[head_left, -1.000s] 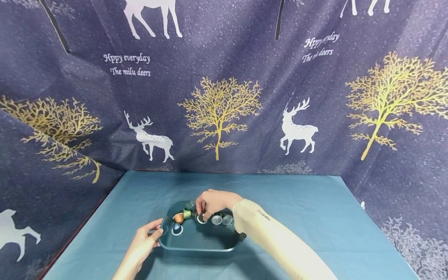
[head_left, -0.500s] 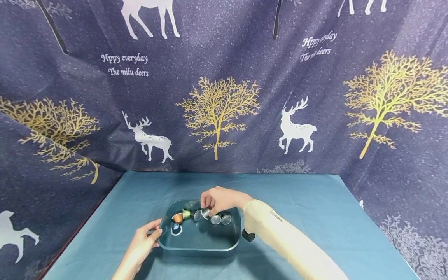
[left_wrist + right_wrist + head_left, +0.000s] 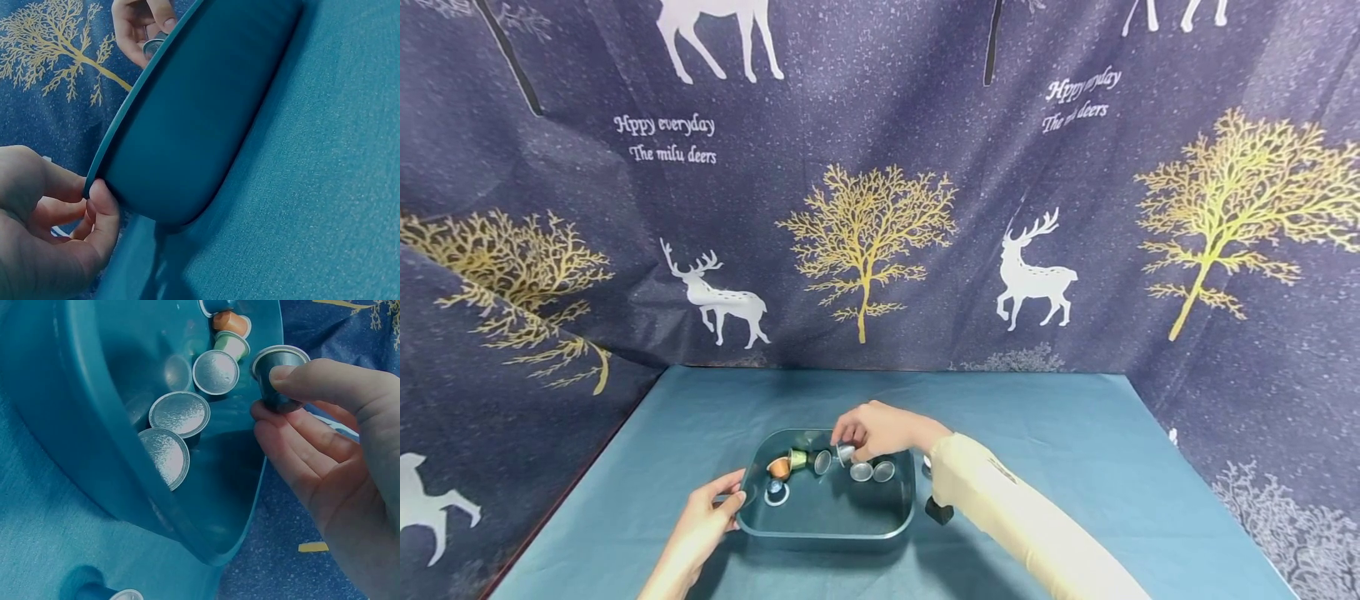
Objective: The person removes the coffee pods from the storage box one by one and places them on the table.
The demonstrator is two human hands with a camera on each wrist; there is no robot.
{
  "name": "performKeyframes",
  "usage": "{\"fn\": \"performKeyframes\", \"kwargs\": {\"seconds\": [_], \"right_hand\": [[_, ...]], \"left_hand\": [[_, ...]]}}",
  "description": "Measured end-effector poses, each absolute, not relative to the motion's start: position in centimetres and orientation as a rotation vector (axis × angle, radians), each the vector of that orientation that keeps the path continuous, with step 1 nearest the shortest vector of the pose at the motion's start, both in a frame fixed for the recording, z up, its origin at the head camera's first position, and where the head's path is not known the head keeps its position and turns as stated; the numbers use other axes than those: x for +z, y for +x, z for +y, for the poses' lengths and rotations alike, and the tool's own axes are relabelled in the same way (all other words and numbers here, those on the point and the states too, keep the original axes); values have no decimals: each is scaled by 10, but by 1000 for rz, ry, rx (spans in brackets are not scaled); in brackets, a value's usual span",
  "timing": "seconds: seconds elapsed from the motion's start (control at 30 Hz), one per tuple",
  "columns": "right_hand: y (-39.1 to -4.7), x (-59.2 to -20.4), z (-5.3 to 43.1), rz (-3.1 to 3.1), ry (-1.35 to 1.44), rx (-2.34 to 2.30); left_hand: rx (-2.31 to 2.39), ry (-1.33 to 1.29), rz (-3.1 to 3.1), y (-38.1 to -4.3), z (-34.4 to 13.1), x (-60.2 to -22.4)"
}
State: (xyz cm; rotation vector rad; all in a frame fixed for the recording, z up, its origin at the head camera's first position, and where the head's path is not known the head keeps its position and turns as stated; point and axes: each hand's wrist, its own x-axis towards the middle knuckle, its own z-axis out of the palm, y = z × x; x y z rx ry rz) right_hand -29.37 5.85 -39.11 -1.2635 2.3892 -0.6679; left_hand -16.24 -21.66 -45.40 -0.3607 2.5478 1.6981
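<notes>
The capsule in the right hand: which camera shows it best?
The right wrist view: the capsule appears large, its rim and tapering body plain, though the thumb of the right hand covers some. The head view shows it tiny and partly hidden; the left wrist view shows only part, beyond the tray.

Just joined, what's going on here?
A person is handling small capsules in a teal bin. The left hand pinches the bin's rim at its left end. The right hand pinches a dark capsule between thumb and fingers, at the bin's far side. In the bin are a blue capsule, an orange capsule, a green capsule and three capsules showing silver lids.
</notes>
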Motion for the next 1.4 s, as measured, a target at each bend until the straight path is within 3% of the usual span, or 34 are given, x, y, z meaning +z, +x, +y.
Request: {"fn": "performKeyframes", "kwargs": {"seconds": [1.4], "right_hand": [[-285,-406,122,2507,-998,-1198]], "left_hand": [[1711,-361,2520,-165,-217,-455]]}}
